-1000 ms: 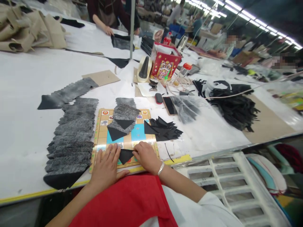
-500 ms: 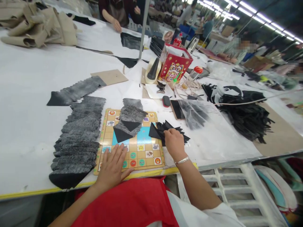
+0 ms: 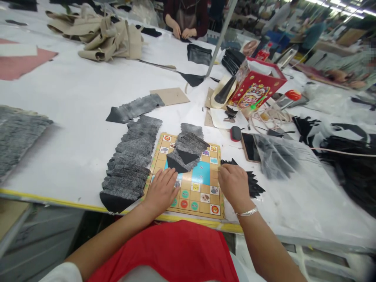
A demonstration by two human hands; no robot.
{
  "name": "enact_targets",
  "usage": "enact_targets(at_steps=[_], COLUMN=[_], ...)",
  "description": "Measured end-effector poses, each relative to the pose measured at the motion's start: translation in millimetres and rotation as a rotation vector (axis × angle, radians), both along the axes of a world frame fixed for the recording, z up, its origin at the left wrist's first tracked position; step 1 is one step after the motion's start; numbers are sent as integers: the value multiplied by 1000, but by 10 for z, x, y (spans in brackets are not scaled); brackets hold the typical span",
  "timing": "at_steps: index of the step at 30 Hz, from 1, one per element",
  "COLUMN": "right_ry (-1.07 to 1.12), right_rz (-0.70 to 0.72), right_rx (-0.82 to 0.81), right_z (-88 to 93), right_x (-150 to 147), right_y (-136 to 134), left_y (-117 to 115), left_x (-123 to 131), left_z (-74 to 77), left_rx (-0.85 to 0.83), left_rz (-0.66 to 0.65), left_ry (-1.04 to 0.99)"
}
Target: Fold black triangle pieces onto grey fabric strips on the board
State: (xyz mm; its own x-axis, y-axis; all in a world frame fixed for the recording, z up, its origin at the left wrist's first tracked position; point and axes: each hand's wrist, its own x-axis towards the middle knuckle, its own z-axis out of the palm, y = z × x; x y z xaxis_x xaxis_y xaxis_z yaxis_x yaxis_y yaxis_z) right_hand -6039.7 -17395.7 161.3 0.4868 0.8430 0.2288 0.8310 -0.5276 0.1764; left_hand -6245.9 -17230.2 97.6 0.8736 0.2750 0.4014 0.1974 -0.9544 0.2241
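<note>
My left hand (image 3: 163,190) lies flat with fingers stretched on a printed game board (image 3: 202,172) with animal pictures. Just beyond its fingertips, a small overlapping stack of grey-black pieces (image 3: 190,147) rests on the board. My right hand (image 3: 235,184) is closed in a pinch at the board's right edge, over a fanned pile of black pointed pieces (image 3: 255,186). Whatever its fingertips hold is hidden. Left of the board runs a long overlapping row of speckled grey pieces (image 3: 129,160), with a smaller grey row (image 3: 136,107) behind it.
Behind the board stand a red paper box (image 3: 255,84), a dark earbud-like case (image 3: 235,133) and a phone (image 3: 249,147) partly under clear plastic (image 3: 276,156). Beige material (image 3: 108,37) is heaped at the back left. Across the table a co-worker's hands (image 3: 183,33) handle something dark.
My view has swung left, so the scene sits further right. My right hand has shifted slightly toward the board, and the black piece at the board's edge no longer shows.
</note>
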Motion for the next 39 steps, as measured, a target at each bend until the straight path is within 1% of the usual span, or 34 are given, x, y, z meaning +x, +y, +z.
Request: enact_targets(at_steps=[3,6,9,11,14,16,19,21,22,24,26,29,32,34,35,37,38,39], right_ry=[86,163,196,208,240,256,254,238,228,208,184,168,177,181,184,196,206,223], right_rz=[136,241,352,391,347,282,212,220,240,297,332,275,203,191,188,172,161,151], right_rx=[44,-6,-92,-127,-108,-37,120,189,197,151,62,-54,-106,-118,-119,-123,-125,-123], right_z=[-6,-39,-73,-100,-127,-122,-97,-101,-116,-173,-254,-363,-409,-409,-404,-389,-380,-371], right_x=[-202,-401,-536,-573,-537,-476,-432,-483,-531,-653,-764,-845,-838,-824,-820,-813,-806,-793], right_y=[376,725,888,906,867,809,670,565,522,476,494,597,684,701,702,699,701,705], left_y=[31,71,122,149,169,174,191,219,236,272,295,311,388,527,620,813,890,937], left_x=[129,194,197,195,213,240,284,310,322,344,369,408,410,355,305,173,99,28], left_z=[28,61,85,97,114,127,158,188,204,231,245,233,212,235,267,378,450,526], left_rx=[0,-13,-19,-5,21,18,-10,-46,-71,-126,-171,-213,-303,-401,-454,-547,-570,-556], left_rz=[21,28,-9,-36,-55,-46,-9,27,43,76,104,134,164,231,288,437,510,566], left_ry=[14,86,173,204,235,253,270,286,298,319,320,288,231,161,115,-11,-92,-181])
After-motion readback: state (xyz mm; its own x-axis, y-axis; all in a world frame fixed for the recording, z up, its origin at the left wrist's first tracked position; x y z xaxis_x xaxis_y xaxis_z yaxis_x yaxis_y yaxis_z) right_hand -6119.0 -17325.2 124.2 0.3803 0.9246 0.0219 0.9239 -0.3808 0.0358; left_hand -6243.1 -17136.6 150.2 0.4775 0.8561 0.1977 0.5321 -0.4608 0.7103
